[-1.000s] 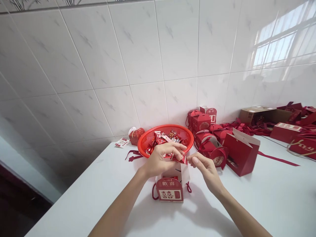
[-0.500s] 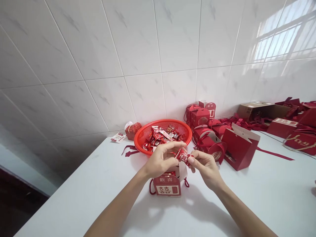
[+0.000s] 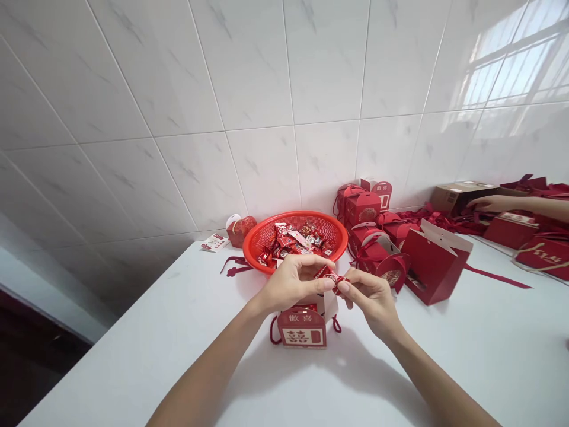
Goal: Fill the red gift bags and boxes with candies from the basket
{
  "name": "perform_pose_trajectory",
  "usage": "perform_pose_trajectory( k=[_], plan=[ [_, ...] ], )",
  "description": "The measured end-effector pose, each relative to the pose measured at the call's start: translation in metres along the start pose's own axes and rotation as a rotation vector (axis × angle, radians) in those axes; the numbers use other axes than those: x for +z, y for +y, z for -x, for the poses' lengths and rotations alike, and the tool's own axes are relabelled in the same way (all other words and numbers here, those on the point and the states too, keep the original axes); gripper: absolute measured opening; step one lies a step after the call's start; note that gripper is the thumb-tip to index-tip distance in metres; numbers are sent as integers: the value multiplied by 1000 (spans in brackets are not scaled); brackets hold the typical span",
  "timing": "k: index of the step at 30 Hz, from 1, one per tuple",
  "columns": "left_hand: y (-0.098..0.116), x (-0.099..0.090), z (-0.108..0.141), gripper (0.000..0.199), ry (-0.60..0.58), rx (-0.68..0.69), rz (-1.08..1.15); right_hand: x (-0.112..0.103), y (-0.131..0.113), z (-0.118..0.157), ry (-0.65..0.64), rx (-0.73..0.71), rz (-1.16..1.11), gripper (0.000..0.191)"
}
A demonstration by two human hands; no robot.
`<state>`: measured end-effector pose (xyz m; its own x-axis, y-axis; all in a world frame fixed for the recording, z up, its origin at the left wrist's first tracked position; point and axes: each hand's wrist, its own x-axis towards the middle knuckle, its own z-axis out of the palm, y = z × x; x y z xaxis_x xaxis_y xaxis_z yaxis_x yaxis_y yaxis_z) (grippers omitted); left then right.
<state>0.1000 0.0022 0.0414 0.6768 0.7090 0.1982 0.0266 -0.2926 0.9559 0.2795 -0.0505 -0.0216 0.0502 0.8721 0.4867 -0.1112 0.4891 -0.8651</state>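
Both hands hold one red wrapped candy [image 3: 326,274] above a small red gift box. My left hand [image 3: 291,281] grips the candy's left side, its thumb across the front of the wrapper. With thumb and fingertips, my right hand [image 3: 367,296] pinches the twisted right end. Below them, the red gift box [image 3: 302,329] stands with its top open; a bit of red wrapper shows inside and cords hang at its sides. Right behind is a red plastic basket [image 3: 262,228] holding several red-wrapped candies [image 3: 288,240], partly hidden by my left hand.
Red gift boxes [image 3: 362,207] cluster right of the basket, beside an upright red bag-shaped box [image 3: 438,261]. A cardboard box [image 3: 462,193] and red ribbons lie farther right, where another person's hand [image 3: 493,203] reaches in. A small heart-patterned packet [image 3: 240,231] and a card [image 3: 214,242] lie left.
My left thumb has slid right over the candy's front, covering more of its printed face. Another person's hand and forearm have come into view at the right, by the cardboard box.
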Motion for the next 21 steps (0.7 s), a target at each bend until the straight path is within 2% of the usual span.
perform_pose_trajectory(
  k=[11,21],
  plan=[
    [0,-1,1,30,-11,90,1,-2,4,3,-20,-73,108,31],
    [1,-4,1,20,-22,138,-140,1,2,2,-14,-121,173,32]
  ],
)
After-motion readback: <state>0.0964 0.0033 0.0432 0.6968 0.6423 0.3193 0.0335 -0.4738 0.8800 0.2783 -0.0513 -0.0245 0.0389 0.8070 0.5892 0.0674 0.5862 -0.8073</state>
